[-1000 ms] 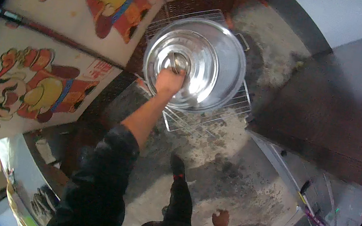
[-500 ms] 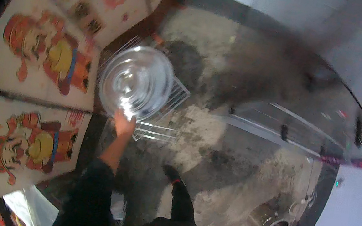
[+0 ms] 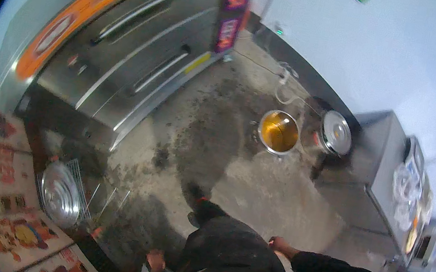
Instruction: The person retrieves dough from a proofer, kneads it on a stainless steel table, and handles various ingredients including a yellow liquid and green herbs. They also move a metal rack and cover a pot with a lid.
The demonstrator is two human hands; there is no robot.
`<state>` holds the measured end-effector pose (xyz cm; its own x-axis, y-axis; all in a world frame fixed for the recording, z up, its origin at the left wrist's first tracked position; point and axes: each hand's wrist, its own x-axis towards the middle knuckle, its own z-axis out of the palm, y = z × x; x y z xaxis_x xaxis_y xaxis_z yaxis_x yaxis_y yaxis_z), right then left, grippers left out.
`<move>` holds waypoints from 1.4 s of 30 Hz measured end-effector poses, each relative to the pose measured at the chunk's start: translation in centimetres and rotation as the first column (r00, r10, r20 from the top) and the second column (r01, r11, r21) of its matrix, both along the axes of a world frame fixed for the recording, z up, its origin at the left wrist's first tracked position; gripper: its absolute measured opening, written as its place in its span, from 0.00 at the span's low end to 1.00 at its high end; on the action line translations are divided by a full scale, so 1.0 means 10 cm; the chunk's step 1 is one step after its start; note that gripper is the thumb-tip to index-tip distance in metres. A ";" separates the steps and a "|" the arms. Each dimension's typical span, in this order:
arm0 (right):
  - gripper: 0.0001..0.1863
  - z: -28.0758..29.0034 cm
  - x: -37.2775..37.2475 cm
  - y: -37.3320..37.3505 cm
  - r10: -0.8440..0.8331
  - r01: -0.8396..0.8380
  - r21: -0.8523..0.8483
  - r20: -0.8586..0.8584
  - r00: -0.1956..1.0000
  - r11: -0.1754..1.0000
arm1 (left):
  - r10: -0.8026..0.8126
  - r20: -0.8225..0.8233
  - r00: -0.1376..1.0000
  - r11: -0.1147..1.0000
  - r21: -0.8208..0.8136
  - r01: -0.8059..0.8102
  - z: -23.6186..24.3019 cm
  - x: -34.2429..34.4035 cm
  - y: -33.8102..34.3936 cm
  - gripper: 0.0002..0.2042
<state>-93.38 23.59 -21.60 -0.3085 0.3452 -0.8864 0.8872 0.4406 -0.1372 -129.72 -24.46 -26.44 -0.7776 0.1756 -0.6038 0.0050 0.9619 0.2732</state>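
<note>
My left hand (image 3: 156, 259) hangs low at the bottom, away from the stacked metal lids or pans (image 3: 59, 193) on the wire rack (image 3: 92, 195) at lower left. My right hand (image 3: 277, 244) is beside my dark-clothed legs at lower right. Both hands are small and blurred, so I cannot make out their fingers or any contents. On the concrete floor ahead stands a steel pot (image 3: 278, 132) with yellow-orange liquid inside, next to a second pot with a metal lid (image 3: 336, 132).
A steel oven (image 3: 121, 55) with an orange band fills the upper left. Printed panels (image 3: 19, 235) border the rack. White cords (image 3: 287, 93) run along the wall base. At right, a metal table (image 3: 344, 199) holds plastic bags (image 3: 405, 192).
My left hand has let go of the lid stack and dropped back low. The view has swung rightward, bringing the oven, pots and table into fuller sight.
</note>
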 end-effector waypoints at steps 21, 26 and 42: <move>0.15 1.09 3.82 2.66 -0.908 0.968 0.229 -0.374 0.187 0.105 | -0.600 0.104 0.793 0.724 0.493 0.483 0.40 1.42 7.31 0.11; 0.19 1.24 4.28 2.73 -0.856 0.939 0.345 -0.487 0.176 -0.003 | -0.776 0.155 0.611 0.544 0.654 0.526 0.87 2.38 9.28 0.12; 0.16 1.96 4.24 4.55 -0.462 0.906 0.423 -0.797 0.388 0.030 | -0.660 0.018 0.751 0.750 0.078 0.657 -0.38 3.02 11.54 0.28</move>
<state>-50.96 69.06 -2.00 0.3447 0.9387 0.0107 0.7667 -0.2749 -0.5802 -99.51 90.92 -30.21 -0.4291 0.6730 -0.6025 0.6179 0.7052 0.3477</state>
